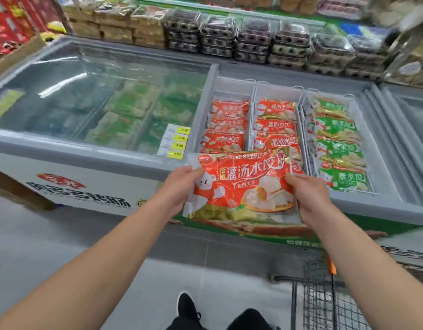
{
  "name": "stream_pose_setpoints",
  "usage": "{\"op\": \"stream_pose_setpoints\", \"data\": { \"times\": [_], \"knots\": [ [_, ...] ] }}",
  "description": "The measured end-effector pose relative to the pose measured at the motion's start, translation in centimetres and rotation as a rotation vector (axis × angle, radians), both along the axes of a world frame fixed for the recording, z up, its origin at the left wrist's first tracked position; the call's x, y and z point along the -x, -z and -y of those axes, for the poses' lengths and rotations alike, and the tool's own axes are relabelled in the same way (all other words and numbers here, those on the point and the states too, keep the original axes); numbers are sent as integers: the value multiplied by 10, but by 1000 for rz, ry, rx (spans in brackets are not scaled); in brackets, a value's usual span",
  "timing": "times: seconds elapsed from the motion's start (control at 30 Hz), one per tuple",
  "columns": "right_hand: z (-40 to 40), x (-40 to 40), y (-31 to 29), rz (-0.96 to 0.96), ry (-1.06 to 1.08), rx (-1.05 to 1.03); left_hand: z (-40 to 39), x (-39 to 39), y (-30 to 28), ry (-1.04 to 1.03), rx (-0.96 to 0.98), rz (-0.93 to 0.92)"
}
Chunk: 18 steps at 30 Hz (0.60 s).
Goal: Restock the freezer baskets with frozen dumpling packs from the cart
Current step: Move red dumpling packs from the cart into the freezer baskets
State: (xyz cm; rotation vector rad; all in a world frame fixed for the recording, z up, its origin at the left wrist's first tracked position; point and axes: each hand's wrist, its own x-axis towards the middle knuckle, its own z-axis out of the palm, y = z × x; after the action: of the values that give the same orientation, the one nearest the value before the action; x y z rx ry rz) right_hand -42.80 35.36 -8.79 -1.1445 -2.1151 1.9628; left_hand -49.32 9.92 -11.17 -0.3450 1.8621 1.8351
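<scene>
Item: red plastic dumpling pack, gripped at both side edges by left hand and right hand (kept flat, presumably for stacking), above freezer's near rim, before red-stocked white wire baskets.

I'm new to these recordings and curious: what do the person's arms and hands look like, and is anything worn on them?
Both forearms are bare, with no sleeves in view. The left hand and right hand wear no gloves, and no watch, ring or bracelet shows. Lower down, dark trousers and a black shoe are visible.

dumpling pack: glossy crinkled plastic | freezer lid: shiny glass | cart: wire metal
</scene>
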Motion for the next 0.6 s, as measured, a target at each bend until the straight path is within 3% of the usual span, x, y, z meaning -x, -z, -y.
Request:
{"op": "stream_pose_setpoints", "data": {
  "times": [0.23, 0.6],
  "knots": [
    [-21, 74, 26, 56, 33, -14, -28, 83, 17, 109, 51, 32],
    [-95, 244, 104, 216, -33, 20, -108, 241, 77, 50, 172, 90]
  ]
}}
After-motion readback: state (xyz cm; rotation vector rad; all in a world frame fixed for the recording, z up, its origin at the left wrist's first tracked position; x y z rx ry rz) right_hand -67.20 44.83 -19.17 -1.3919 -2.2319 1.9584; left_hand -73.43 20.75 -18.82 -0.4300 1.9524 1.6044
